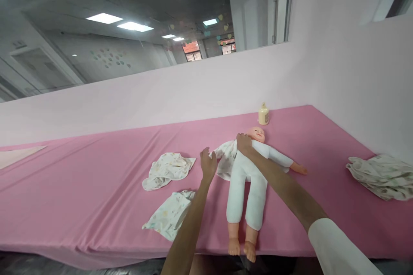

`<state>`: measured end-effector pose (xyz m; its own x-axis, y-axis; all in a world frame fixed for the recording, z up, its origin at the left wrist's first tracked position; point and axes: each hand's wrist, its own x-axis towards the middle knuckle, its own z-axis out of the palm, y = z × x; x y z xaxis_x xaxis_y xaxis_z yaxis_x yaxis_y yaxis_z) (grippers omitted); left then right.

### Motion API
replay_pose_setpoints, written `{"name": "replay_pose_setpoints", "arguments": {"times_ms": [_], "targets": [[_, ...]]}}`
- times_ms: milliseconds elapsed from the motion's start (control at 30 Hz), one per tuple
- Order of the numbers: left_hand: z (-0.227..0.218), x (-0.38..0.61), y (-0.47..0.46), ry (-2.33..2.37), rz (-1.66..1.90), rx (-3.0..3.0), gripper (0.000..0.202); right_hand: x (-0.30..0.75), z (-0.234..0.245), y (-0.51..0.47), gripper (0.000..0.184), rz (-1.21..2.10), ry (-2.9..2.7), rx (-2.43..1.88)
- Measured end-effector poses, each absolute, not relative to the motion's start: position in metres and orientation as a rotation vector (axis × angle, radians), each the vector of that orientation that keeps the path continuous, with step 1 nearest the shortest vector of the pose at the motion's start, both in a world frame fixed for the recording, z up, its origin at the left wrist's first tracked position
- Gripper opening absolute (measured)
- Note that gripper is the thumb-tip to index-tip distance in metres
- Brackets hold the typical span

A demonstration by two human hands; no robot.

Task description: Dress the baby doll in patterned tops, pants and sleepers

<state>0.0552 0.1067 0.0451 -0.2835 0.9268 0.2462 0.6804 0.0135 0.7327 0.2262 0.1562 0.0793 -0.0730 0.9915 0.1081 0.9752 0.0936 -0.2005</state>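
Observation:
A baby doll (250,176) in a white body suit lies on its back on the pink-covered table (97,189), head away from me, feet at the near edge. My right hand (243,142) rests closed on the doll's shoulder by its neck, gripping there. My left hand (208,164) hovers with fingers stretched out beside a patterned garment (226,157) that lies under the doll's arm, just short of touching it.
Two more patterned baby clothes lie left of the doll, one (167,169) farther, one (169,215) near the edge. A crumpled cloth (382,176) sits at the right. A cream bottle (263,114) stands by the pink wall behind the doll's head.

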Motion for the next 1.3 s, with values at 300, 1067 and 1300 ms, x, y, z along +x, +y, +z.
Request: {"name": "replay_pose_setpoints", "arguments": {"times_ms": [300, 1067, 1300], "targets": [[0.084, 0.154, 0.056, 1.209, 0.801, 2.486, 0.032, 0.345, 0.05, 0.054, 0.034, 0.05, -1.853, -1.79], [0.097, 0.241, 0.156, 1.023, 0.165, 2.759, 0.021, 0.412, 0.0, 0.072, 0.013, 0.523, -1.506, -2.056], [0.094, 0.237, 0.158, 1.028, 0.224, 2.726, 0.016, 0.406, 0.0, 0.057, 0.013, 0.6, -1.393, -2.098]]}}
